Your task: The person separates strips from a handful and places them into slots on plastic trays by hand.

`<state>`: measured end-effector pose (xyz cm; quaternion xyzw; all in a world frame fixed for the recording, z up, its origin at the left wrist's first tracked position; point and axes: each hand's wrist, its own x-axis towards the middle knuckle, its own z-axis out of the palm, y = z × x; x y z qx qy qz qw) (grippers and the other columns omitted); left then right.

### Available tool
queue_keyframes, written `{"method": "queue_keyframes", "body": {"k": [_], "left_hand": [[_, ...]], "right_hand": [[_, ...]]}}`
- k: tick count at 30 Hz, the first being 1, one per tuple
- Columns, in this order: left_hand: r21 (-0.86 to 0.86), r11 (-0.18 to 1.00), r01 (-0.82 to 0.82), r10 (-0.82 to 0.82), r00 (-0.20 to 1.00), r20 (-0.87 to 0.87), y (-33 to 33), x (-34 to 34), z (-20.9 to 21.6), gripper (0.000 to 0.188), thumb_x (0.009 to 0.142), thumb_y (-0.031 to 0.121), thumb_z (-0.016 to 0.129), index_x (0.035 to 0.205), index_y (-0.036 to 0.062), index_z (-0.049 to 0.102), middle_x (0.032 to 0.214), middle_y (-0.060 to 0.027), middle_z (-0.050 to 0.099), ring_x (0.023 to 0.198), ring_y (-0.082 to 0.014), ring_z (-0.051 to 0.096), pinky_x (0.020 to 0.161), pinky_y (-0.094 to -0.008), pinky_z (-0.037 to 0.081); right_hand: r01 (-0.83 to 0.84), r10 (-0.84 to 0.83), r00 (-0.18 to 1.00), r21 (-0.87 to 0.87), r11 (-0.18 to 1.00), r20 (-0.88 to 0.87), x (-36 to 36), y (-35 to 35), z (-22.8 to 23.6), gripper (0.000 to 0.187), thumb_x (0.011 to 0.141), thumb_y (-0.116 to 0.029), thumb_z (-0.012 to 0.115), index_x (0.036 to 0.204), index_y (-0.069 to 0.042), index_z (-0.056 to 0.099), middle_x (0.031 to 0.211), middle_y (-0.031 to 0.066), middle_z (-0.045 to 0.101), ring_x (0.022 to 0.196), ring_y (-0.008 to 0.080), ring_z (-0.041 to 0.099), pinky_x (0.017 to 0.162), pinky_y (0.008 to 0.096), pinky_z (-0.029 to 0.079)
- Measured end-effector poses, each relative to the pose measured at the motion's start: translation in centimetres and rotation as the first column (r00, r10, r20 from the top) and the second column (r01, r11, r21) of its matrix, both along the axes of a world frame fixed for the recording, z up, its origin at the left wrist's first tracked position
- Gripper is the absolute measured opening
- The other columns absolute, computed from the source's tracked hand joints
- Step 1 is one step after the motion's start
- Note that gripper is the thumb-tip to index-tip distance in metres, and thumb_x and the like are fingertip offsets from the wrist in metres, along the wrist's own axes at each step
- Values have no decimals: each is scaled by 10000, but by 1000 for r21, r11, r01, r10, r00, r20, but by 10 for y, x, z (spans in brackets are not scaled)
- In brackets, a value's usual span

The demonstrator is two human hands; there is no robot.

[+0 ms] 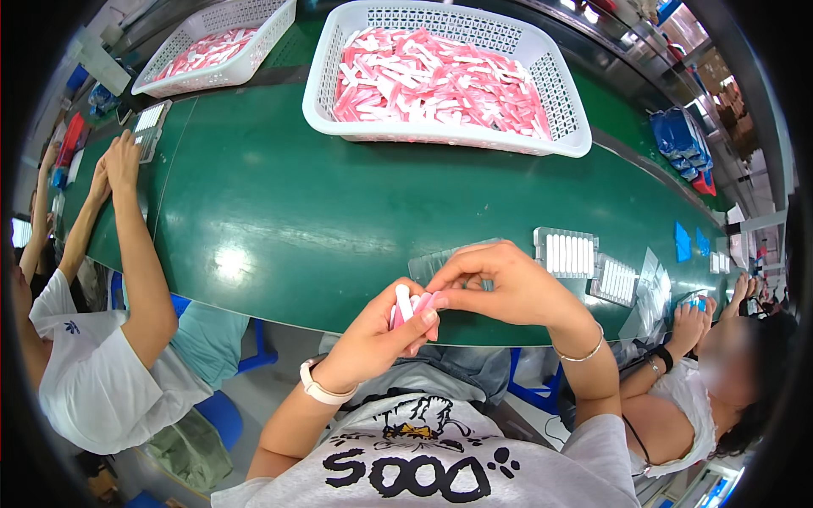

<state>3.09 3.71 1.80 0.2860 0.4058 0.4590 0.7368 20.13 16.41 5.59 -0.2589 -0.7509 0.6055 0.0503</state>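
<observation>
My left hand (pixel 381 334) is closed around a small bunch of pink and white plastic sticks (pixel 405 306), rounded at the ends. One white stick stands up above the others. My right hand (pixel 500 284) meets it from the right, thumb and forefinger pinched at the end of a pink stick at the bunch's edge. The other right fingers are curled. Behind the right hand, a clear plastic tray (pixel 423 266) lies on the table, partly hidden by the fingers.
A white perforated basket (pixel 449 138) full of pink and white sticks stands ahead on the green table (pixel 279 212). Another basket (pixel 199 82) is at far left. Trays of white sticks (pixel 566 254) lie right, near clear sheets (pixel 650 292). Co-workers sit on both sides.
</observation>
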Motion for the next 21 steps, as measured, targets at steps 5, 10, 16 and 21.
{"method": "queue_keyframes", "body": {"k": [5,10,16,21], "left_hand": [[-111,993,-32,48,989,141,4,6,0,133,998,175,486,1056,56,495,805,-48,549,609,-70,441,491,-220,321],[-40,998,-52,55,993,106,7,10,-1,165,992,175,495,1042,21,523,855,-78,605,601,-69,441,486,-219,317],[-117,985,-126,119,991,-68,10,10,-4,125,973,144,536,929,28,520,783,-103,645,529,-64,429,450,-208,300],[-110,984,-137,134,991,-30,9,12,-12,144,961,131,557,862,46,496,766,-113,641,522,-63,436,447,-209,300]], "right_hand": [[208,-217,975,-177,962,-38,14,-14,-14,73,856,-53,679,903,2,671,864,57,661,782,99,609,705,255,501],[456,-320,890,641,618,-325,38,1,-21,104,773,-19,653,873,-46,641,893,55,678,751,171,623,624,289,457],[126,-40,992,942,310,-120,60,-18,-43,169,703,-47,692,864,-56,640,936,28,678,814,171,600,663,319,415],[83,-151,988,936,342,-33,67,-31,-44,265,731,-64,695,992,-55,648,979,16,664,881,193,574,698,316,372]]}}
